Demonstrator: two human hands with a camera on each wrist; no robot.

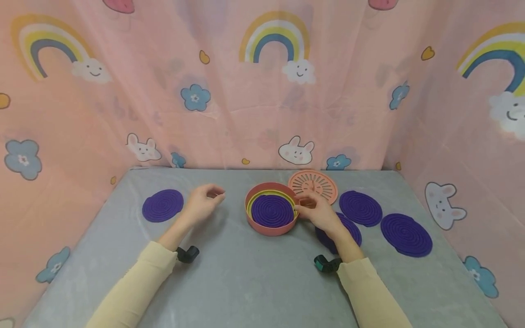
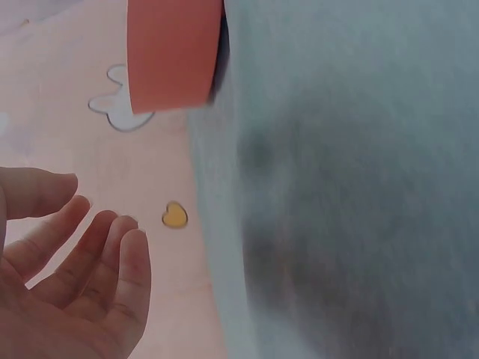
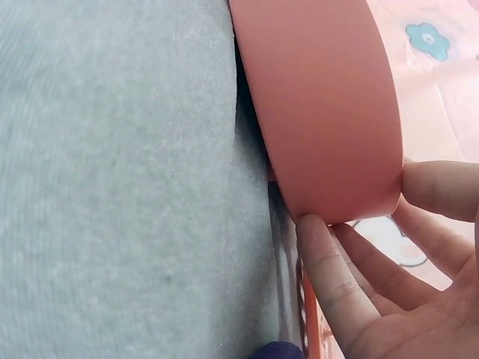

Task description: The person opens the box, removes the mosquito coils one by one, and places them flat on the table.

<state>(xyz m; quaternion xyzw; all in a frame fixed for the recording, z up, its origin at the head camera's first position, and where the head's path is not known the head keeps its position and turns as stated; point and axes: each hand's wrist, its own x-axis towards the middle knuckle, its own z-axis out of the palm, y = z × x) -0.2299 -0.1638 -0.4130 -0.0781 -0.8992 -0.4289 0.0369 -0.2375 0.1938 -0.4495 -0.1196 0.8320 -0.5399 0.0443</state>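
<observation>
A round pink container (image 1: pixel 272 233) stands mid-table, with a yellow rim (image 1: pixel 249 206) showing inside it and a purple spiral-ridged coaster (image 1: pixel 272 211) lying on top within. At its right side, my right hand (image 1: pixel 321 214) holds the wall. In the right wrist view the thumb (image 3: pixel 441 188) is at the upper edge and the other fingers (image 3: pixel 329 262) lie against the outside. Left of the container, my left hand (image 1: pixel 203 200) hovers above the table with loosely bent fingers and nothing in them. Another purple coaster (image 1: pixel 163 206) lies beyond it on the left.
A pink slotted lid (image 1: pixel 316 182) lies behind the container to the right. Three more purple coasters rest on the right: one (image 1: pixel 350 230) partly under my right hand, one (image 1: pixel 361 208) behind it, one (image 1: pixel 407 234) farthest right. A patterned pink curtain (image 1: pixel 229 132) encloses the grey table (image 1: pixel 246 282).
</observation>
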